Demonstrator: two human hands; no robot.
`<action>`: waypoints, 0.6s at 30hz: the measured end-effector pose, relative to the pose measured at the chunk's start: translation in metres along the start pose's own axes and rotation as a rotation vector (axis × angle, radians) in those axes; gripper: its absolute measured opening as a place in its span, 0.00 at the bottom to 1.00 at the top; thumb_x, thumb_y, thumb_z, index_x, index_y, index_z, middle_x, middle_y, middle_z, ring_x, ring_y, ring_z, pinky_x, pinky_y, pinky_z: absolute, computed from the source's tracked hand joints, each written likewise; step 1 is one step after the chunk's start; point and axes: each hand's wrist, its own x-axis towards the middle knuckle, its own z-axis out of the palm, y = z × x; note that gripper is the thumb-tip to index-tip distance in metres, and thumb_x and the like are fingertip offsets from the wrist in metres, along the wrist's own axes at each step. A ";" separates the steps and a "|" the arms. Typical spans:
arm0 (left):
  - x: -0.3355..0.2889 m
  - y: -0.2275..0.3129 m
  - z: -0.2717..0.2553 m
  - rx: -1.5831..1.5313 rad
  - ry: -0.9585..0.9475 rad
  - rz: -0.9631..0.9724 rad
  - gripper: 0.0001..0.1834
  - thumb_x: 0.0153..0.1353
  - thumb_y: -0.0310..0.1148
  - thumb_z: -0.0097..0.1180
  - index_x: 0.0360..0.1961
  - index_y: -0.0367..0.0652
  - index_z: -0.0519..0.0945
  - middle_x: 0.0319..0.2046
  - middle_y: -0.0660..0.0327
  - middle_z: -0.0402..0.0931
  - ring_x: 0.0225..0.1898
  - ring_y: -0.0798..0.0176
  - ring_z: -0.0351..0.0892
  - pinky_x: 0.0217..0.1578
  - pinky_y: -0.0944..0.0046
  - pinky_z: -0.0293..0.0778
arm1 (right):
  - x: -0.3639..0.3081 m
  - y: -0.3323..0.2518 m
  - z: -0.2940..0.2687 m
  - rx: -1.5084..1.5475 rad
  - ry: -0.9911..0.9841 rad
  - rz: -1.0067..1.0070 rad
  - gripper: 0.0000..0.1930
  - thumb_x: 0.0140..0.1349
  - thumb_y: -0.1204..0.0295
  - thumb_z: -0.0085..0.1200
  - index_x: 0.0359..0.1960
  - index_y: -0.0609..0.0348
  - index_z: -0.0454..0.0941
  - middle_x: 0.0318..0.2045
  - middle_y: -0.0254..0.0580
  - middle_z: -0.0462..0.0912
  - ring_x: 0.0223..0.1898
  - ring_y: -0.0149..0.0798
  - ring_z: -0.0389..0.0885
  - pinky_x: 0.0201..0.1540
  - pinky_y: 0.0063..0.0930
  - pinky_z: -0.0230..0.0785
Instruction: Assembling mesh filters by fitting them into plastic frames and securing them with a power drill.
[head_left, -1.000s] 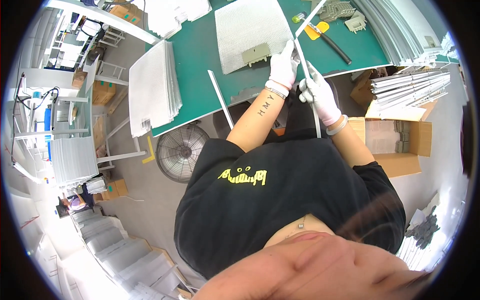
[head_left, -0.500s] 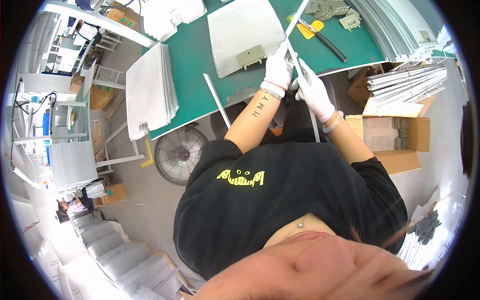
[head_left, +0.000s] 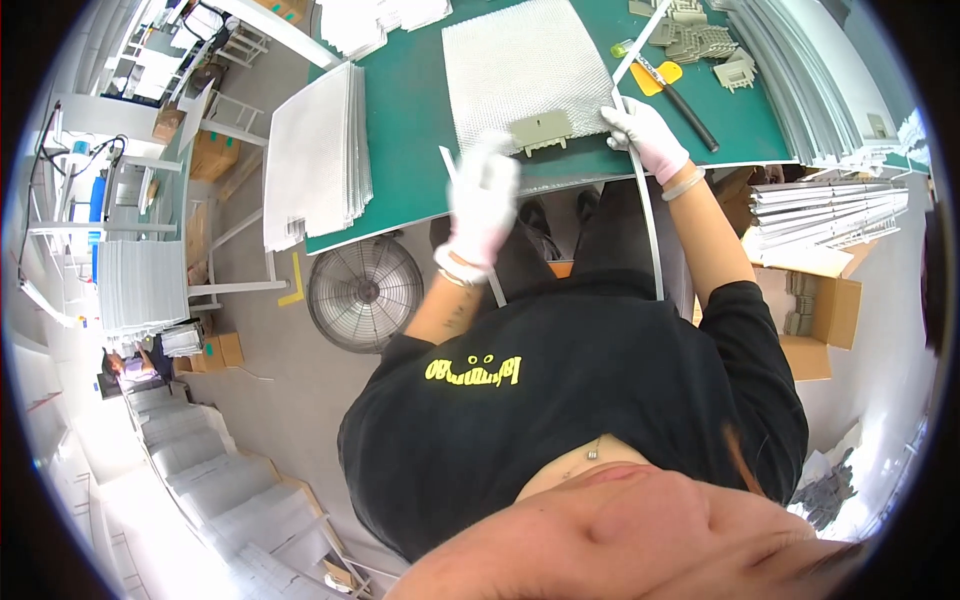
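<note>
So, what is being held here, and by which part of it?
The right hand holds a thin white strip near its bend; for the blurred left hand, I cannot tell.

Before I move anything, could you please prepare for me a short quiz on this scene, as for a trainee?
1. Which hand grips the white strip? (a) left (b) right (c) both
2. True or false: the grey-green notched piece is at the near edge of the mesh sheet.
3. What colour is the flat piece partly beneath the black-handled tool?

Key: 1. (b), the right hand. 2. True. 3. Yellow.
</note>
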 end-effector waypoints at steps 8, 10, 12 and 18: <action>0.048 -0.067 -0.064 -1.016 -0.274 -0.211 0.31 0.69 0.38 0.59 0.66 0.30 0.66 0.59 0.56 0.75 0.58 0.63 0.75 0.59 0.63 0.71 | -0.012 0.000 0.026 -0.053 -0.025 -0.096 0.09 0.71 0.68 0.52 0.44 0.60 0.71 0.28 0.29 0.70 0.24 0.23 0.69 0.36 0.24 0.75; 0.050 -0.046 -0.063 -0.836 -0.243 -0.165 0.31 0.67 0.35 0.62 0.65 0.30 0.67 0.55 0.59 0.76 0.52 0.66 0.76 0.54 0.65 0.72 | -0.021 0.001 0.019 -0.075 0.021 -0.157 0.12 0.72 0.67 0.52 0.49 0.62 0.71 0.29 0.30 0.71 0.25 0.24 0.69 0.37 0.25 0.75; 0.043 -0.045 -0.071 -0.566 -0.134 -0.167 0.30 0.62 0.27 0.65 0.64 0.30 0.69 0.48 0.60 0.77 0.44 0.72 0.76 0.47 0.71 0.74 | -0.038 -0.011 0.024 -0.081 0.014 -0.199 0.14 0.72 0.67 0.51 0.51 0.63 0.71 0.29 0.30 0.72 0.25 0.24 0.69 0.37 0.25 0.75; 0.025 0.014 -0.057 -0.347 0.061 0.016 0.30 0.65 0.22 0.59 0.66 0.29 0.65 0.57 0.53 0.74 0.54 0.66 0.75 0.57 0.65 0.71 | -0.067 -0.037 0.039 -0.100 0.074 -0.369 0.17 0.74 0.64 0.49 0.56 0.64 0.70 0.31 0.32 0.73 0.29 0.25 0.69 0.38 0.22 0.68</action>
